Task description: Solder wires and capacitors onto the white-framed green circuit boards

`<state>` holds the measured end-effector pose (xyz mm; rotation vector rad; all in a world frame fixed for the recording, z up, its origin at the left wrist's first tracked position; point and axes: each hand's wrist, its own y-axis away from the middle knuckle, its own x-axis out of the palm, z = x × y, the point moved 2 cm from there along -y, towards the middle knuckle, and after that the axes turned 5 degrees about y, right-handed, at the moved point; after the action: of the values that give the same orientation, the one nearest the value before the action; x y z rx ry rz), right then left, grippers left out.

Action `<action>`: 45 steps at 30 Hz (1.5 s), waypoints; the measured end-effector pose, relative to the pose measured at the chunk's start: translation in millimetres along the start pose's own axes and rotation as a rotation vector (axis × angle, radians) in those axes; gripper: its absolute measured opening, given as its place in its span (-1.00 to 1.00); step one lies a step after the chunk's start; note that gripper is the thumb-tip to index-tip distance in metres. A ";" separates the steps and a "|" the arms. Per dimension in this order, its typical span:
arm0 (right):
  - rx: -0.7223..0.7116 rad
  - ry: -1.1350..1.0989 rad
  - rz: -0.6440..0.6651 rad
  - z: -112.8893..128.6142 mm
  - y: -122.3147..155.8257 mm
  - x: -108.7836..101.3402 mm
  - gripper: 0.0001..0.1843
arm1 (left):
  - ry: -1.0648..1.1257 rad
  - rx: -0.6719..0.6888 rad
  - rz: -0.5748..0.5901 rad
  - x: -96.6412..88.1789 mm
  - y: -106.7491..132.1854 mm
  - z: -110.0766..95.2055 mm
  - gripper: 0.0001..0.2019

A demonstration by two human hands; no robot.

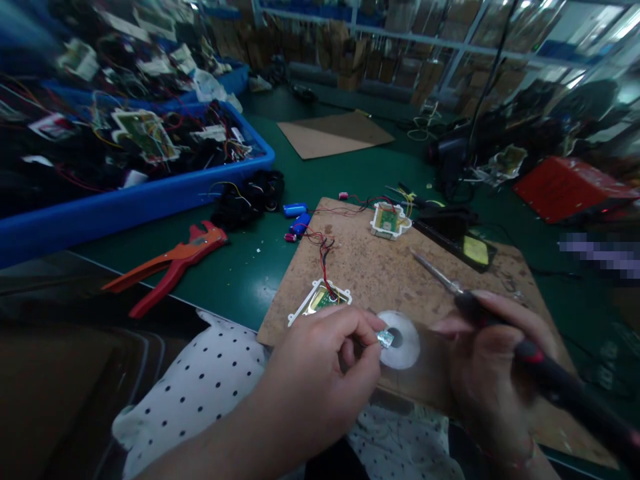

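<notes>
My left hand [327,363] is closed in a pinch on a small shiny metal piece [385,339], held just over a white ring-shaped disc [407,347] lying on the brown work board [390,273]. My right hand [493,363] grips a soldering iron [500,320] with a black and red handle; its metal tip points up and left, away from the disc. A white-framed circuit board [320,299] with red and black wires lies just beyond my left hand. A second white-framed circuit board [390,220] sits at the board's far edge.
A blue bin [150,193] full of wires and circuit boards stands at the left. Red-orange cutters [173,263] lie on the green table. Blue battery cells [296,217], a black holder with a yellow sponge [473,248], a cardboard sheet [333,133] and a red box [565,187] lie farther off.
</notes>
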<state>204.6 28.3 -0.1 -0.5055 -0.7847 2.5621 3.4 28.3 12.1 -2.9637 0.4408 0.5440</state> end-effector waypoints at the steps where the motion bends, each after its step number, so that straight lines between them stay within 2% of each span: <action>1: -0.014 0.021 0.062 0.7 1.0 2.1 -0.74 | 0.009 -0.002 0.009 0.6 -0.3 0.9 -0.87; 4: -0.015 0.016 0.257 3.6 2.4 10.6 -0.52 | 0.028 0.008 0.011 1.1 -1.3 2.1 -0.87; 6: -0.033 0.017 0.338 5.1 2.3 14.9 -0.40 | 0.024 0.012 0.003 0.6 -1.7 1.6 -0.88; 12: 0.016 0.014 0.438 -3.1 4.0 16.1 -0.32 | 0.020 0.033 -0.006 2.0 0.2 -0.2 -0.88; 16: -0.015 0.025 0.424 -5.8 4.3 15.5 -0.28 | 0.030 0.055 -0.024 -0.5 2.6 -1.7 -0.94; 18: -0.022 0.026 0.416 -5.1 3.6 15.8 -0.27 | 0.024 0.039 -0.104 -8.9 3.6 -0.7 -0.92; 21: -0.041 0.051 0.412 -3.3 2.6 16.0 -0.28 | -0.016 -0.023 -0.308 -29.5 4.4 5.8 -0.87; 23: -0.042 0.061 0.411 -3.1 2.6 16.0 -0.28 | -0.048 -0.052 -0.369 -40.7 3.5 11.5 -0.90; 25: -0.026 0.055 0.417 -4.3 3.2 16.3 -0.27 | -0.091 -0.079 -0.309 -44.4 0.9 16.4 -0.89; 27: -0.014 0.039 0.421 -6.0 4.2 16.7 -0.26 | -0.156 -0.095 -0.205 -41.0 -2.4 18.5 -0.87; 29: -0.005 0.011 0.417 -7.8 5.2 16.8 -0.25 | -0.245 -0.096 -0.153 -34.4 -5.5 17.9 -0.86; 32: 0.007 -0.028 0.409 -9.9 6.3 16.5 -0.22 | -0.330 -0.092 -0.143 -26.1 -8.5 15.8 -0.88; 35: 0.002 -0.043 0.405 -10.6 6.6 16.4 -0.19 | -0.312 -0.067 -0.116 -22.2 -8.2 14.8 -0.92; 45: -0.029 -0.034 0.414 -4.9 5.2 17.6 -0.23 | -0.190 0.227 -0.151 -13.9 1.7 7.8 -0.84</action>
<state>190.4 35.1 -10.9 -0.6978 -0.7977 2.9461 -12.1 31.5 9.8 -2.6700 0.2407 0.6993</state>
